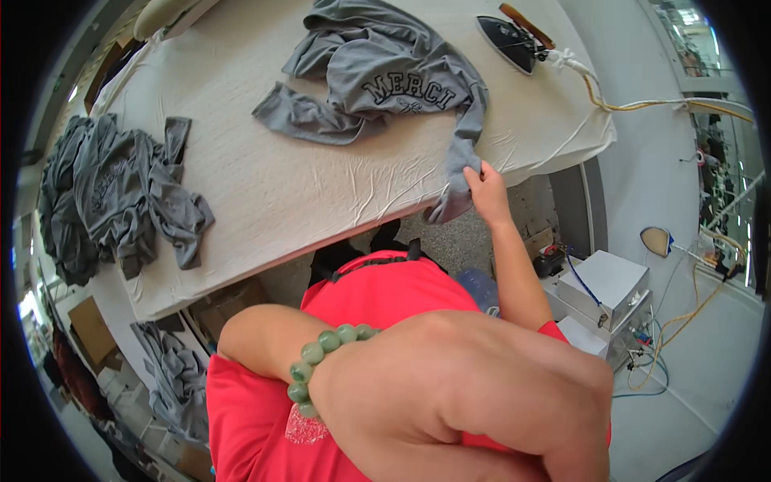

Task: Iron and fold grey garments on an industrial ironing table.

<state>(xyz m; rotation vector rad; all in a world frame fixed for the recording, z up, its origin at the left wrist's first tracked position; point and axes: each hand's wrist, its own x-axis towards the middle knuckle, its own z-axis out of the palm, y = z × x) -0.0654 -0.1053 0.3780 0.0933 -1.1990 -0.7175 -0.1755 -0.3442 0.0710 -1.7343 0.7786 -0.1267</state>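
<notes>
A grey sweatshirt [385, 68] with dark lettering lies rumpled on the cloth-covered table [265, 209]. One of its sleeves reaches toward me, and the cuff hangs over the near edge. My right hand [487, 193] is closed on this sleeve just above the cuff, thumb and fingers pinching the fabric. Close to the camera, my left hand [458, 386] is raised in front of my red shirt, with a green bead bracelet at the wrist. Its back and bent knuckles show; the fingertips are hidden, so I cannot make out whether it holds anything.
An iron [510, 42] rests at the table's far right, its cord and hose [618, 106] running off right. Several grey garments [120, 193] are heaped at the left end, with more grey cloth [178, 373] below. A white box-shaped machine [604, 281] with tubes stands at right.
</notes>
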